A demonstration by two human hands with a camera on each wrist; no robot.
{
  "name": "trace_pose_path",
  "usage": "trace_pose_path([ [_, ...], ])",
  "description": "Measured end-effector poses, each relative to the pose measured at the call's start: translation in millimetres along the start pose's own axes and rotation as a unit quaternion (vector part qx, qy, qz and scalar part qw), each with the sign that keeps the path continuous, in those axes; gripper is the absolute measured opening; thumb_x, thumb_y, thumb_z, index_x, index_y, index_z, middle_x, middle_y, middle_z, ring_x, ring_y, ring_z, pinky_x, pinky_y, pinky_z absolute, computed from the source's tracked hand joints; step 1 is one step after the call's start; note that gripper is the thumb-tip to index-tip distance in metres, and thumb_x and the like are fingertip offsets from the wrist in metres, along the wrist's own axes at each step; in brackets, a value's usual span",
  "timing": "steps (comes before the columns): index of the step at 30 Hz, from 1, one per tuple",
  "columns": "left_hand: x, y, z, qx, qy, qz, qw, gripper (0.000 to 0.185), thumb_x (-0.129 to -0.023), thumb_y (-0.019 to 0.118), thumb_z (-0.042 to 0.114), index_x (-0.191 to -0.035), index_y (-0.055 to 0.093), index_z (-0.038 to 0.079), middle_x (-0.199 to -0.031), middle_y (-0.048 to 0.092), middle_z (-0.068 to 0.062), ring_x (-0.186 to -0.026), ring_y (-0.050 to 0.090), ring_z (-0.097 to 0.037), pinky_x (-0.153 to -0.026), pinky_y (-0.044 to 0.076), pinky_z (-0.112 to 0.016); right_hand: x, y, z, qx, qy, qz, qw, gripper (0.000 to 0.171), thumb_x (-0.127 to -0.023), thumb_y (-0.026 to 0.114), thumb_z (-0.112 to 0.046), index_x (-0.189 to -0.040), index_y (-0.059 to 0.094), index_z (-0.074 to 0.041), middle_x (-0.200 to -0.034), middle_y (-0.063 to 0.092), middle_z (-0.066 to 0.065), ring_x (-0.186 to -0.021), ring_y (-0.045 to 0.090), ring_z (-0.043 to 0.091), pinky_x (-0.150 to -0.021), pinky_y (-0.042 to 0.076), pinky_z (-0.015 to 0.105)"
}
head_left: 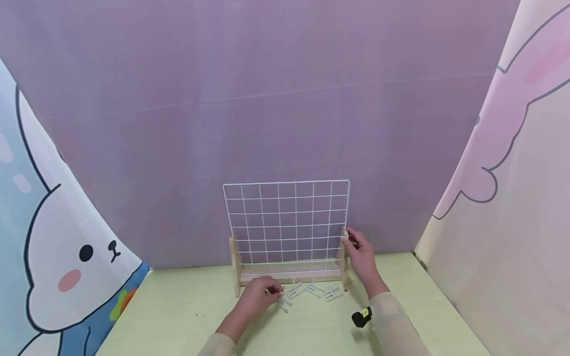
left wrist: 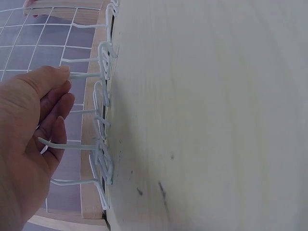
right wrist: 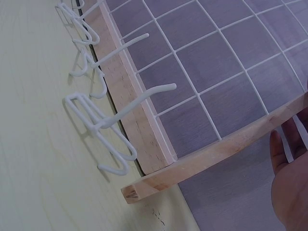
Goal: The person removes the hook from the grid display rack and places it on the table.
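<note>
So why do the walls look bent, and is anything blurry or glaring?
Head view: the wide lens bows the side curtains; the light is soft and even, with no glare and only faint shadows on the table. Left wrist view: the left hand sits close and slightly soft, the hooks sharper. Right wrist view: the grid and wooden stand are crisp, though tilted.

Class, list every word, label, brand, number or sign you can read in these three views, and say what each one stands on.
None: no readable text shows in any view.
The wire grid, its wooden stand, the white hooks and the table carry no writing.
The side curtains show only cartoon drawings.
The black device on the right wrist has a yellow mark too small to read.
</note>
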State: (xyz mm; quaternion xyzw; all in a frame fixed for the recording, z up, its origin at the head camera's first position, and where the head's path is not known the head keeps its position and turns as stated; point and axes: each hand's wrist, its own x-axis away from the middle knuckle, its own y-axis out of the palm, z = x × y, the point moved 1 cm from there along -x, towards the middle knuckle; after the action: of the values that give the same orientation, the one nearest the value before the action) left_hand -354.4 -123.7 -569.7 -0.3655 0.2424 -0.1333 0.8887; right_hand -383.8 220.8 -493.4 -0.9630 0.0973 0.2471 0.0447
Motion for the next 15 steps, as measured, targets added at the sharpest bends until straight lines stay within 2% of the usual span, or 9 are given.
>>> trace_pose_path([
  [7,1.4,-6.6,1.4,0.008,-0.004,0.006,0.9999,0.015,-0.092,0.087,0.003,-0.106,0.083,0.009,-0.098,0.074,0.009,-0.089,0.067,-0.006,-0.079,0.06,-0.028,-3.6,-0.3,-1.6,0.0,0.02,-0.011,1.0,0.038,-0.108,0.07,-0.003,-0.145,0.065,0.007,-0.133,0.065,0.028,-0.104,0.065,0.006,-0.087,0.06,0.02],
  [11,4.0,-11.7,0.6,0.028,-0.008,0.017,0.9994,0.017,-0.092,0.088,0.006,-0.107,0.082,0.01,-0.102,0.075,0.004,-0.091,0.068,-0.009,-0.078,0.06,-0.028,-9.2,-1.3,14.8,0.012,0.015,-0.015,1.0,0.04,-0.109,0.069,-0.003,-0.147,0.063,0.007,-0.137,0.063,0.031,-0.106,0.064,0.007,-0.087,0.059,0.017],
  [15,7.8,-14.3,-1.5,0.035,-0.014,0.02,0.9991,0.016,-0.093,0.088,0.008,-0.108,0.082,0.011,-0.101,0.074,0.007,-0.092,0.068,-0.01,-0.079,0.059,-0.027,-12.2,-5.7,28.4,0.05,0.01,-0.019,0.999,0.042,-0.11,0.069,-0.006,-0.15,0.063,0.004,-0.138,0.064,0.028,-0.108,0.062,0.005,-0.089,0.055,0.013],
])
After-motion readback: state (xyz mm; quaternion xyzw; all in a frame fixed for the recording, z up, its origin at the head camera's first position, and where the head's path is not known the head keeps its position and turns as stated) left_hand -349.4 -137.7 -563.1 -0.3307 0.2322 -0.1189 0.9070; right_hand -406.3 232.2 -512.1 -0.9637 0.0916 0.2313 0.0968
